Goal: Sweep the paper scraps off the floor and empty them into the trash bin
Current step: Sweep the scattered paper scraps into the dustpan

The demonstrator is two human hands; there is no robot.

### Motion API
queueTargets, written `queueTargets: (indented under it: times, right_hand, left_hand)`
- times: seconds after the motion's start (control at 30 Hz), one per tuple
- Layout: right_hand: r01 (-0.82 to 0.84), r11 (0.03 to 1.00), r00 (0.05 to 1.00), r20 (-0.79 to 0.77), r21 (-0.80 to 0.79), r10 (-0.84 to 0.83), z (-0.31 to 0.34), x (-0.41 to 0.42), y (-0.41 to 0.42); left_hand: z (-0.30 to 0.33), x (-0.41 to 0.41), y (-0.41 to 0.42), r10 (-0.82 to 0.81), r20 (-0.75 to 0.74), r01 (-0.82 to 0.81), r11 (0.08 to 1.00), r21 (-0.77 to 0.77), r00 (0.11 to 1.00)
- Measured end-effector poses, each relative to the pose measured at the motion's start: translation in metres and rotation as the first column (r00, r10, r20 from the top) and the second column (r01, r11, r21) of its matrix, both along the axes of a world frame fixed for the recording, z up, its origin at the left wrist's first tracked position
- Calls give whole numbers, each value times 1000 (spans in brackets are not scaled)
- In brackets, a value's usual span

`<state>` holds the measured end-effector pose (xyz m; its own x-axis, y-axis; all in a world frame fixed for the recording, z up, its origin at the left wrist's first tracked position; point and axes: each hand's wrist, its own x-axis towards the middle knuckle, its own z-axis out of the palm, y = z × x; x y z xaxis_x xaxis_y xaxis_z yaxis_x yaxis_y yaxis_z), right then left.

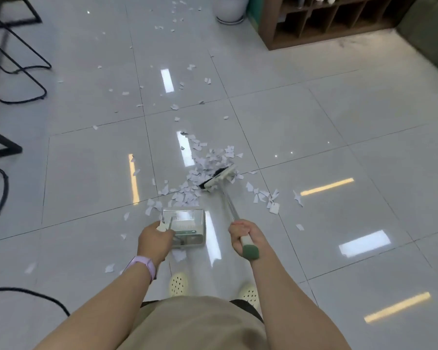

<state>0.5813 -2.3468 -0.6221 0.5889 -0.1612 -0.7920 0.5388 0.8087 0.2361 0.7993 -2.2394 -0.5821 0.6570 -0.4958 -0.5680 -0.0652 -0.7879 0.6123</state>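
My right hand grips the white long-handled broom; my left hand holds the pale rectangular dustpan. White paper scraps lie heaped just beyond the pan, more scattered far; binning not started, I judge.

Glossy tiles, matt paper under my broom

My floor gleams, mirror-smooth; paper scraps look matt, the dustpan shiny plastic, the shelf wood.

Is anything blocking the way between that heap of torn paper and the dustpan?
Nothing visible does. The heap of scraps lies on bare tile just beyond the dustpan, whose open mouth faces it. The broom head rests in the heap. No trash bin is in view.
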Motion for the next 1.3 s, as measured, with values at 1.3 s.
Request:
queueTargets:
  times: [1.3]
  right_hand:
    - [-162,986,756,-646,-26,107,32,-190,-87]
  left_hand:
    - [-58,-175,-166,-528,-68,533,842,89,846]
